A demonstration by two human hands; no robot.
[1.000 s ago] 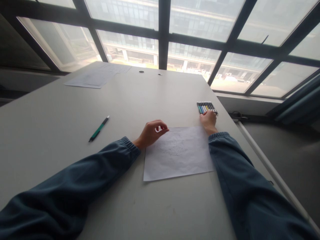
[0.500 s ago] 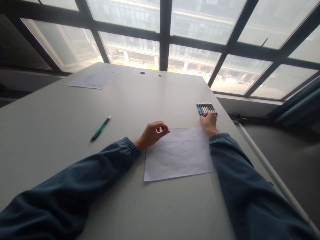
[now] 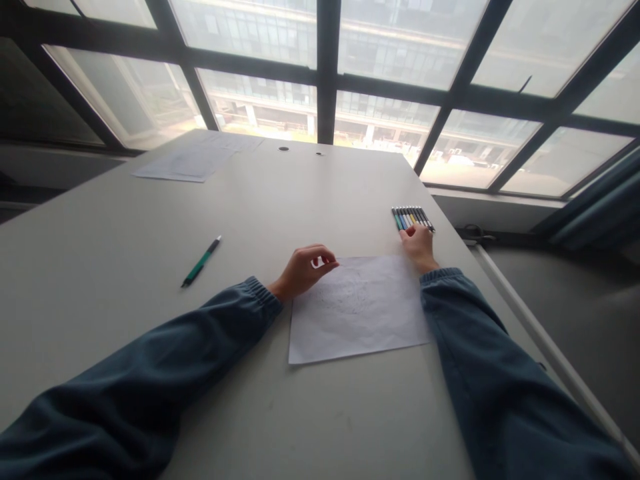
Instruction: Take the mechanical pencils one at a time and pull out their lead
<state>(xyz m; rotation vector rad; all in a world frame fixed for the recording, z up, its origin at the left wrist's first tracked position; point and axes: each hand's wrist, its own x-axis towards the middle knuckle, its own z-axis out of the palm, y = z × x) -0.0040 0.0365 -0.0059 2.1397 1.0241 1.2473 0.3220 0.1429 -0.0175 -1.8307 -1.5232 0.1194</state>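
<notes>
A sheet of white paper (image 3: 370, 313) with faint dark marks lies in front of me. Over its upper left edge, my left hand (image 3: 311, 267) is closed in a pinch, thumb and forefinger tips meeting; I cannot make out anything between them. Farther right, a row of pens (image 3: 413, 215) with green, blue, yellow and dark barrels lies side by side. My right hand (image 3: 418, 247) is closed on the near ends of these pens, its wrist by the paper's upper right corner. How many pens its fingers grip is hidden.
A single green and black pen (image 3: 201, 262) lies on the white table (image 3: 125, 267) to the left. More paper sheets (image 3: 195, 159) rest at the far left. The table's right edge runs close beside the row of pens. Windows stand behind the table.
Both hands stay almost where they were, the left in its pinch and the right at the pens. The view has shifted very slightly.
</notes>
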